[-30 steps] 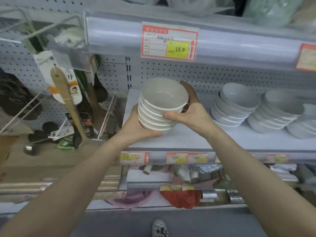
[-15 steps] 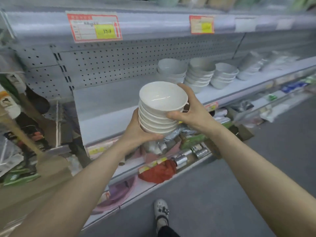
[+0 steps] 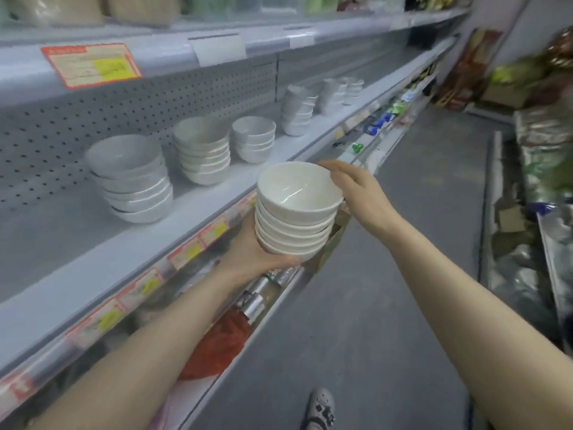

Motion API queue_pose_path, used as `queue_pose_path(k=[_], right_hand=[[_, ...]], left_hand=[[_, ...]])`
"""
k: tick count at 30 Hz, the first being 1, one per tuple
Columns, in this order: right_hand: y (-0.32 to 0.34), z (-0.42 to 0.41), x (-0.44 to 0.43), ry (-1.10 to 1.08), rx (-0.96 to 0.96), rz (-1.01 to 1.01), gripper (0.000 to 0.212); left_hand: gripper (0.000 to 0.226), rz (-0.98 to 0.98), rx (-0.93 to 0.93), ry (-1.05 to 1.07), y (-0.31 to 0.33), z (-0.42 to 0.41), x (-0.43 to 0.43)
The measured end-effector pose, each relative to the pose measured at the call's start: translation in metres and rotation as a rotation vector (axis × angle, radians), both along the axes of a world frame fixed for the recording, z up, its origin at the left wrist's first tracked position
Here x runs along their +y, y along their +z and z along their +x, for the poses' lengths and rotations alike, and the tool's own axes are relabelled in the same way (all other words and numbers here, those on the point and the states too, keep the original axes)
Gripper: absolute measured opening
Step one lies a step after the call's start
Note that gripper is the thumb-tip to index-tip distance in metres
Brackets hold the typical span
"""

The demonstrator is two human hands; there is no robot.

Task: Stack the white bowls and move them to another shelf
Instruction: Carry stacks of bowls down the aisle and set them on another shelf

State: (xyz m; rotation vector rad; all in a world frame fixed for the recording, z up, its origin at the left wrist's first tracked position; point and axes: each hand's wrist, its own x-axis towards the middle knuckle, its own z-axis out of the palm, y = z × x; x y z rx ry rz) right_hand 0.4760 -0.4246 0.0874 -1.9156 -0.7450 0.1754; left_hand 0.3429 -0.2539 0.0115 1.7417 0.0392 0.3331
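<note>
A stack of several white bowls (image 3: 294,212) is held in the air in front of the grey shelf (image 3: 102,259), out past its front edge. My left hand (image 3: 251,252) cups the stack from underneath and the left side. My right hand (image 3: 356,193) rests on the rim of the top bowl from the right, fingers curled around the far side. Part of the lowest bowl is hidden by my left palm.
Other stacks of white bowls stand on the shelf: a near stack (image 3: 133,178), a middle stack (image 3: 203,150), a smaller stack (image 3: 254,139) and more further along (image 3: 297,110). Price tags line the shelf edge. The grey aisle floor (image 3: 387,290) runs ahead; packaged goods (image 3: 542,156) line the right.
The view has swung right along the aisle. The held stack has come away from the shelf and now hangs over the aisle side, with both hands still on it.
</note>
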Motion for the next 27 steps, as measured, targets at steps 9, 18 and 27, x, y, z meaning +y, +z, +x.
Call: queue_pose_path(k=[9,18,27], right_hand=[[0.01,0.175,-0.12,-0.203,-0.03,0.061,0.043],[0.013,0.333,-0.205,-0.326,0.01,0.09,0.042],[0.0,0.512,-0.244,-0.453,0.011,0.123,0.044]], left_hand=[[0.112,0.014,0.014,-0.154,0.012,0.204,-0.097],[0.08,0.034,0.026,-0.271,0.014,0.383,-0.179],[0.103,0.095,0.087,-0.387,0.0,0.593,-0.196]])
